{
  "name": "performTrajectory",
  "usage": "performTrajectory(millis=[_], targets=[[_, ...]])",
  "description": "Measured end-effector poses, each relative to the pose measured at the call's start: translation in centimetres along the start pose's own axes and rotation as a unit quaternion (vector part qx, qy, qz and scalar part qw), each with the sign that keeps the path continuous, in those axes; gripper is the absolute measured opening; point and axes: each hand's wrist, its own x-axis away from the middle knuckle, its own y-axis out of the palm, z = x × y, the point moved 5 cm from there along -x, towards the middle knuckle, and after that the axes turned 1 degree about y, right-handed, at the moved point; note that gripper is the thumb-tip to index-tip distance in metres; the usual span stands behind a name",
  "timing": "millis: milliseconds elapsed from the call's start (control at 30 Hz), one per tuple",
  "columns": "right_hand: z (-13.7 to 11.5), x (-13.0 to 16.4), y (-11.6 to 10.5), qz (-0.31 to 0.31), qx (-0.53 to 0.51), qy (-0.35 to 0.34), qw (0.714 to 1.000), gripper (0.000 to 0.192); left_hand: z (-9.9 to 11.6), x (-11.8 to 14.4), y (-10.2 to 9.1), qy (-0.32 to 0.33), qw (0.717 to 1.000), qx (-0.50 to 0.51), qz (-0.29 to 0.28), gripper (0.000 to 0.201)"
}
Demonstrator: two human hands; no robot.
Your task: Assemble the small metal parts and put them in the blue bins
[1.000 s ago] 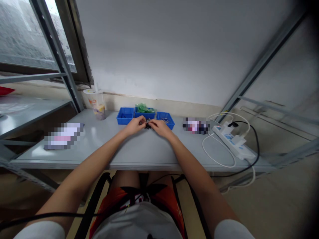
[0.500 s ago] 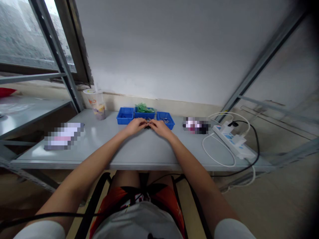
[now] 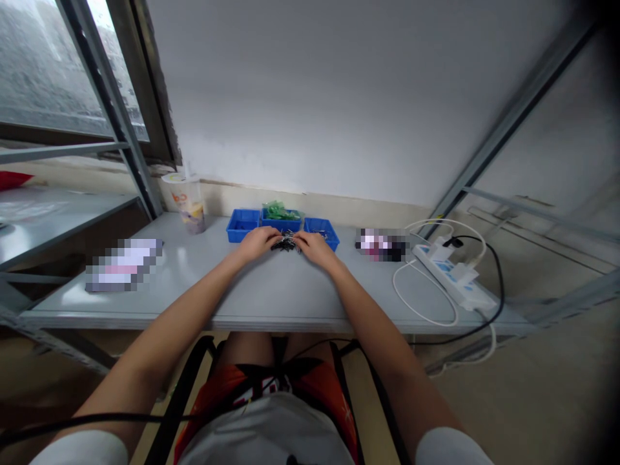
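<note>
Between my hands, a small pile of thin black and silver pieces [image 3: 285, 243] lies on the grey table; their kind is too small to make out. My left hand [image 3: 259, 243] is at the pile's left side, fingers curled together at its edge. On the other side, my right hand [image 3: 314, 248] has its thumb and fingers pressed together over the pile's right edge. Whatever either hand's fingertips hold is too small to name. Just behind stand a blue tray [image 3: 236, 236] at left, a middle blue tray [image 3: 267, 225] with green plastic packets [image 3: 278, 211], and a right blue tray [image 3: 332, 244] with small metal pieces.
A lidded drink cup [image 3: 190, 201] stands at the back left, with a blurred phone-like object [image 3: 124, 265] before it. Right of the trays lies another blurred object [image 3: 380, 244]. A white power strip [image 3: 455, 278] with plugs and looping cables occupies the right end.
My hands were together with fingertips meeting over the pile. Now they have drawn apart, the left hand moving left, and more of the black and silver pieces shows between them.
</note>
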Motion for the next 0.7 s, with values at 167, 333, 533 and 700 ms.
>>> performTrajectory(millis=[167, 333, 533, 700], targets=[[-0.8, 0.1, 0.8, -0.044, -0.013, -0.02, 0.999, 0.02, 1.0, 0.0, -0.4, -0.007, 0.996, 0.076, 0.034, 0.026], [-1.3, 0.0, 0.9, -0.043, -0.058, -0.024, 0.997, 0.022, 1.6, 0.1, -0.2, -0.035, 0.983, 0.172, 0.062, 0.027], [-1.1, 0.0, 0.9, -0.024, -0.082, -0.016, 0.996, 0.021, 1.6, 0.1, 0.4, -0.02, 0.983, 0.175, 0.048, 0.024], [-1.0, -0.1, 1.2, -0.036, -0.064, -0.005, 0.997, 0.02, 1.6, 0.1, 0.5, -0.038, 0.986, 0.16, 0.039, 0.021]])
